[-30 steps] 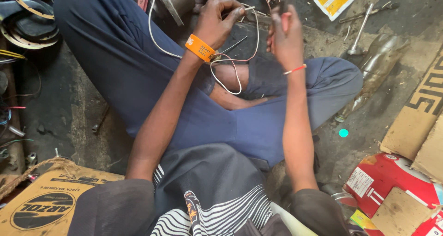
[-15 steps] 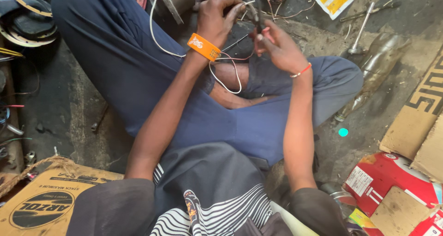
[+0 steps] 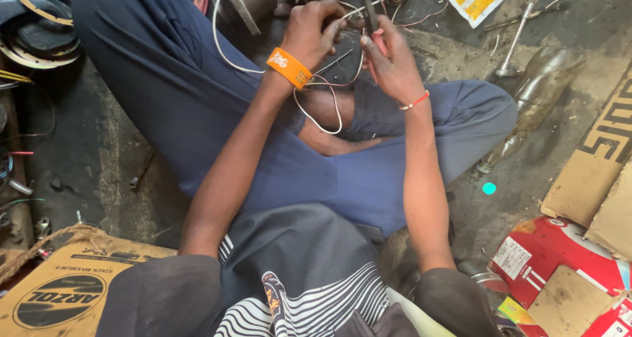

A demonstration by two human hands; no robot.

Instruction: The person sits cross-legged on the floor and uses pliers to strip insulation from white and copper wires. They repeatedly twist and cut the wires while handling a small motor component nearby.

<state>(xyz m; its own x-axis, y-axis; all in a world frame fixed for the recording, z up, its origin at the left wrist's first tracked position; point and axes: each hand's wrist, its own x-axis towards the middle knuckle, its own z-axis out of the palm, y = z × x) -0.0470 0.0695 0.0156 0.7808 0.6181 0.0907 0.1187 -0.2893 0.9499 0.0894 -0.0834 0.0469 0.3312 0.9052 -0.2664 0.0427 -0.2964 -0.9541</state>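
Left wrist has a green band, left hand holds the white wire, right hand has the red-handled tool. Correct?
Not quite. The band on the left wrist is orange, not green, as the head view shows. The rest stands: the left hand grips the white wire and the right hand holds the red-handled tool.

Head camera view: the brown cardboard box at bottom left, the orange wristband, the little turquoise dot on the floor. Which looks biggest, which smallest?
1. Brown cardboard box, partly cut off by the frame and nearest the camera.
2. Orange wristband.
3. Turquoise dot.
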